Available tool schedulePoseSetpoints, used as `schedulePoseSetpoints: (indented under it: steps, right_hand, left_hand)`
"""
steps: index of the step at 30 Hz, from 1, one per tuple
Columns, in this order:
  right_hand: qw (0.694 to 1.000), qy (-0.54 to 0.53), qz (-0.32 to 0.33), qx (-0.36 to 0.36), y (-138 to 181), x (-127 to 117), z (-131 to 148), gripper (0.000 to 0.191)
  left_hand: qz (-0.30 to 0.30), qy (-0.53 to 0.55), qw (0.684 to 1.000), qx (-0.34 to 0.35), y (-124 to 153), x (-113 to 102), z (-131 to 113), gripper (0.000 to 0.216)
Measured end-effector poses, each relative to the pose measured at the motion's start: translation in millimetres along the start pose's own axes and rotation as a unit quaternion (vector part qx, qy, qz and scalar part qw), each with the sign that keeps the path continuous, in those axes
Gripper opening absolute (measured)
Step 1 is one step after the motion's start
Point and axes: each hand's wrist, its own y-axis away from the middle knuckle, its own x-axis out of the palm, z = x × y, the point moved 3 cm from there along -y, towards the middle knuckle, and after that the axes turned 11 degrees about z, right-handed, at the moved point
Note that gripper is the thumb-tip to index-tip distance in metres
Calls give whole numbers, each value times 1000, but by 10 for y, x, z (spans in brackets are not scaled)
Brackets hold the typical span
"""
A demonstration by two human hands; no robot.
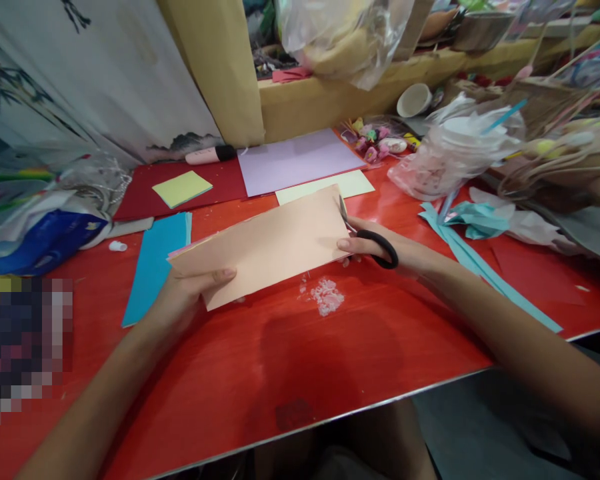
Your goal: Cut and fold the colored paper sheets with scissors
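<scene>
A peach-coloured sheet of paper point(275, 243), with a pink edge showing behind it at the left end, is held up over the table. My left hand point(200, 287) grips its lower left corner, thumb on the front and fingers hidden behind. At the right end, my right hand point(363, 243) pinches the paper with its thumb and also carries a pair of scissors point(387, 250) with black handles. The scissor blades lie close to the paper's right edge; whether they touch it I cannot tell. Below the paper, small whitish scraps point(327, 297) lie on the table.
The red table point(220, 400) has a near edge in front of my lap. Blue paper point(157, 267) lies left, a yellow pad point(183, 189) and lilac sheet point(300, 160) behind. A bagged cup point(450, 147) and teal paper strips point(490, 270) are on the right.
</scene>
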Motion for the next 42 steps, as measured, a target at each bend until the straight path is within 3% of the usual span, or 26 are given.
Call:
schedulePoseSetpoints:
  steps: [3, 8, 16, 29, 42]
  right_hand:
    - [1000, 20, -18, -13, -28, 17, -21, 48]
    - [998, 21, -38, -44, -51, 36, -57, 43]
    - [997, 18, -66, -39, -28, 54, -38, 48]
    - [995, 22, -100, -19, -32, 76, -22, 32]
    - [992, 42, -111, -31, -33, 52, -67, 43]
  left_hand:
    - [21, 5, 1000, 10, -39, -65, 53, 50]
    - [7, 10, 1000, 17, -57, -47, 66, 42]
    - [5, 7, 999, 38, -68, -36, 95, 36]
    - [5, 11, 1000, 14, -59, -41, 89, 35]
    - [5, 14, 999, 31, -74, -63, 112, 40]
